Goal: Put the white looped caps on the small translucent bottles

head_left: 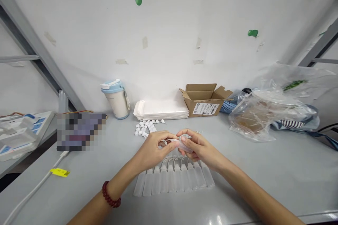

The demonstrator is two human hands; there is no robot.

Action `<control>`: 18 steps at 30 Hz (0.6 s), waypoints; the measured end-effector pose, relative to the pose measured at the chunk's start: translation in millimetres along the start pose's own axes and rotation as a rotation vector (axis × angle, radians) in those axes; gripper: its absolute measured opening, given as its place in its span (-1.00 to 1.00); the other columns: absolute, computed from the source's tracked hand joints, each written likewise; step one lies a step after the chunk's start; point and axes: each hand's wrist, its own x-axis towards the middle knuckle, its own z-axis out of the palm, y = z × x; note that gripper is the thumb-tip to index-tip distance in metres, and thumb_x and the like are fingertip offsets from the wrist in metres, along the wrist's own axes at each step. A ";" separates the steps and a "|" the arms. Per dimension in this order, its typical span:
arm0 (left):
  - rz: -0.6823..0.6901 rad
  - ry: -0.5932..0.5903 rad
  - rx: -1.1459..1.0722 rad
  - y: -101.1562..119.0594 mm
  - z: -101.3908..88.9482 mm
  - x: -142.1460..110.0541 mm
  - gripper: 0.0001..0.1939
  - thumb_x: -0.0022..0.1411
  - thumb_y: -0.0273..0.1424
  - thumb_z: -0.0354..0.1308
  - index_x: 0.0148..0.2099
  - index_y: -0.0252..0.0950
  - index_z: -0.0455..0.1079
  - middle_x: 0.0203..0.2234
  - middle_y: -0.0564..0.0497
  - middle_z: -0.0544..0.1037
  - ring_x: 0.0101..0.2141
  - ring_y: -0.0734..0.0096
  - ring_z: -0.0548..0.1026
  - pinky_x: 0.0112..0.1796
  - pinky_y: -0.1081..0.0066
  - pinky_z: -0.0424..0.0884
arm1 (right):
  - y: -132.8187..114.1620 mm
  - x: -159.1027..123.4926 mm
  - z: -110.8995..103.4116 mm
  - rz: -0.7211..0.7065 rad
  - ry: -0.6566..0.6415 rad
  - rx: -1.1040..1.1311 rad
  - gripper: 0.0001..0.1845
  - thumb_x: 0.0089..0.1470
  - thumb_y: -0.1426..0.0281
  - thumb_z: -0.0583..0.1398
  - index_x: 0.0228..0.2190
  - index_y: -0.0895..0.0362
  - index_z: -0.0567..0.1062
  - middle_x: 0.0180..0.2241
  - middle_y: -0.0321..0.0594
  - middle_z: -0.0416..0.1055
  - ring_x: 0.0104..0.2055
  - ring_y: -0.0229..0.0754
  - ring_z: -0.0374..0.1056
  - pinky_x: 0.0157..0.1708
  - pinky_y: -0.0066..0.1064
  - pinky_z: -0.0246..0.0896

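Open lanes and blockers on the table (258, 168)
Bare surface runs right of the bottle row (171, 179) — and left of it, up to the white cable (34, 190); behind, white caps (145, 128), stacked packets (163, 109) and an open carton (203, 102) stand in the way.

White wall (169, 24), tape scraps (145, 42), gray table (237, 190)

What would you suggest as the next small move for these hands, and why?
I'd probably have the left hand guide the thin white strand towards the bottle in the right hand: the fingers meet around it, and the lined-up bottles show similar strands by their tops.
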 end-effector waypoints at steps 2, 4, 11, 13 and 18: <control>-0.051 -0.022 -0.070 1.2 1.6 -0.1 -0.78 0.21 -0.32 0.08 -0.19 -0.26 0.51 -0.38 -0.01 0.57 -0.36 0.40 0.47 -0.43 0.50 0.35 | 0.6 -0.3 -0.7 -0.010 -0.002 -0.011 -0.64 0.11 0.07 0.09 -0.21 0.07 0.26 -0.55 -0.41 0.28 -0.65 -0.45 -0.14 -0.66 -0.53 -0.32; -0.091 -0.020 -0.134 1.8 2.7 0.3 -0.76 0.20 -0.31 0.09 -0.16 -0.29 0.50 -0.42 -0.01 0.57 -0.39 0.40 0.47 -0.47 0.50 0.35 | 1.0 -0.3 -2.0 -0.035 -0.008 -0.024 -0.64 0.10 0.09 0.11 -0.19 0.08 0.25 -0.53 -0.40 0.28 -0.65 -0.45 -0.13 -0.65 -0.53 -0.28; -0.154 0.115 -0.209 -3.3 2.7 3.7 -0.78 0.14 -0.30 0.16 -0.27 -0.34 0.51 -0.47 0.02 0.52 -0.58 0.56 0.36 -0.49 0.50 0.35 | 4.6 0.8 -3.0 -0.160 0.146 -0.307 -0.62 0.08 0.15 0.15 -0.13 0.11 0.30 -0.59 -0.43 0.13 -0.57 -0.36 0.02 -0.60 -0.49 -0.06; -0.159 0.132 -0.228 -4.1 3.9 3.9 -0.79 0.12 -0.30 0.18 -0.28 -0.35 0.51 -0.45 0.00 0.53 -0.58 0.56 0.36 -0.48 0.49 0.36 | 5.3 0.4 -2.8 -0.210 0.225 -0.420 -0.64 0.10 0.15 0.12 -0.17 0.15 0.36 -0.60 -0.41 0.13 -0.57 -0.35 0.02 -0.59 -0.48 -0.08; -0.109 0.200 -0.213 -2.5 9.0 1.0 -0.81 0.08 -0.33 0.21 -0.28 -0.35 0.49 -0.42 -0.03 0.52 -0.51 0.49 0.40 -0.46 0.47 0.41 | 3.8 0.4 -6.4 -0.175 0.144 -0.334 -0.58 0.08 0.07 0.11 -0.30 0.20 0.41 -0.62 -0.39 0.14 -0.60 -0.38 -0.03 -0.59 -0.47 -0.15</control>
